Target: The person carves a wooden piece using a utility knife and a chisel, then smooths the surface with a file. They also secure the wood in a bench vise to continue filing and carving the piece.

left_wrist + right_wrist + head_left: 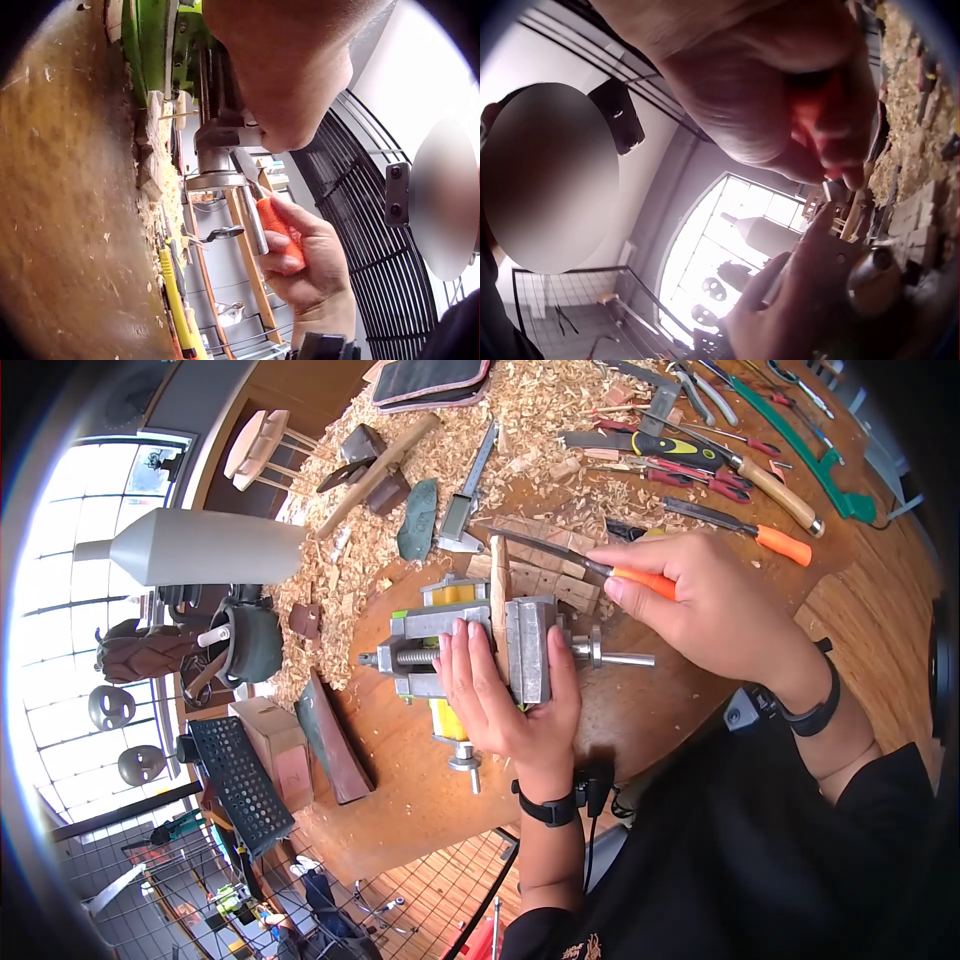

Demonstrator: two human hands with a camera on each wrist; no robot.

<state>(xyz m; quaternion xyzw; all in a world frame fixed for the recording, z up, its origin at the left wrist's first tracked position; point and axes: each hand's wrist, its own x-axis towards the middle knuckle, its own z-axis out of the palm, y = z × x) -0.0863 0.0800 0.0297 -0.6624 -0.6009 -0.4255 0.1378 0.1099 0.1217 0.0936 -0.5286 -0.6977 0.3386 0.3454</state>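
A metal vise (528, 650) with yellow parts stands on the wooden table, a thin wooden strip (499, 595) upright between its jaws. My left hand (510, 710) lies over the vise, fingers extended across its jaws and the thumb along the right side. My right hand (705, 595) grips the orange handle (645, 582) of a chisel-like tool, its dark blade (545, 546) reaching left to the top of the strip. In the left wrist view the right hand (311, 259) holds the orange handle (281, 234) beyond the vise's screw end (216, 180). The right wrist view shows red-orange between the right fingers (832, 142).
Wood shavings (540, 410) cover the table's far side. A digital caliper (457, 510), a mallet (385, 470) and an orange-handled chisel (783, 544) lie beyond the vise. Knives and pliers are at the far right. A curved sanding-like strip (335, 745) and a box (270, 735) sit left.
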